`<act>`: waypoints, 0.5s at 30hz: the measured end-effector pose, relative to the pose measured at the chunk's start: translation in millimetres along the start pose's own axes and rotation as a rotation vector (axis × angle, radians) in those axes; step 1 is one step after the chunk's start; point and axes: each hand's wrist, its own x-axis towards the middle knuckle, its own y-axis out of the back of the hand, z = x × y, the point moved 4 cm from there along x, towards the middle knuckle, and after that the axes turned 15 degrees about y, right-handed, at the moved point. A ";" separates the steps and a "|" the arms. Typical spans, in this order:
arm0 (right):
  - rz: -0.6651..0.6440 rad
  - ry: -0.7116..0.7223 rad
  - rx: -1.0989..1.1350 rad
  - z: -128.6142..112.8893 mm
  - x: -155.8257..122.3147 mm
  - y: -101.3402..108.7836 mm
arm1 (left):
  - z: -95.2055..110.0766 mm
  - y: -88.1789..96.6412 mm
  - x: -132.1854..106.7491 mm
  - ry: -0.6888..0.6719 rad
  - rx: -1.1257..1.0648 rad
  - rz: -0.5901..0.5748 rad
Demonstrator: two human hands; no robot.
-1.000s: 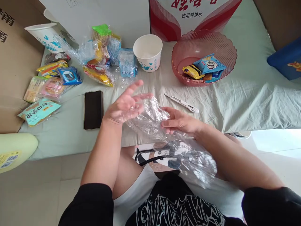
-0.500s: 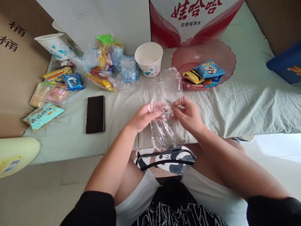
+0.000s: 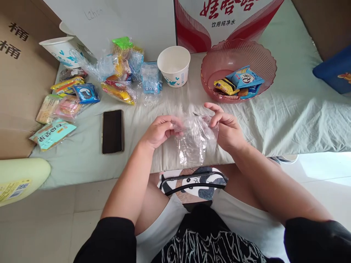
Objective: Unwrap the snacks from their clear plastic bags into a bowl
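Note:
A clear plastic bag [image 3: 192, 140] hangs between my two hands, crumpled and see-through, close to the front edge of the cloth-covered surface. My left hand [image 3: 163, 130] pinches its left side, fingers closed. On the other side, my right hand [image 3: 226, 129] has its thumb and fingers on the bag's right edge, with the index finger raised. Beyond my hands stand a white paper bowl [image 3: 174, 65] with a blue leaf print and a pink ribbed plastic bowl [image 3: 263, 65]. In the pink bowl lie several snack packets, among them a blue packet [image 3: 245, 77] and a yellow packet [image 3: 226, 86].
A phone [image 3: 112, 131] lies left of my hands. Several wrapped snacks [image 3: 68, 106] are spread at the far left, near another paper bowl [image 3: 61, 53]. Large boxes [image 3: 123, 25] stand behind. A yellow-green container [image 3: 22, 179] is at the lower left.
My hands have moved apart. The bag's upper part, which stretched towards the paper bowl, is now drawn down and gathered between them. My right index finger has lifted.

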 end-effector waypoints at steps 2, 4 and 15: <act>0.022 -0.031 0.001 4.1 1.8 2.8 | -1.3 3.0 4.7 -0.015 0.037 0.024; 0.032 -0.054 0.018 8.5 3.9 3.6 | -1.4 8.0 8.3 -0.067 0.099 0.120; 0.029 -0.138 0.013 14.2 4.5 -0.7 | -1.6 6.2 13.8 -0.009 0.021 0.071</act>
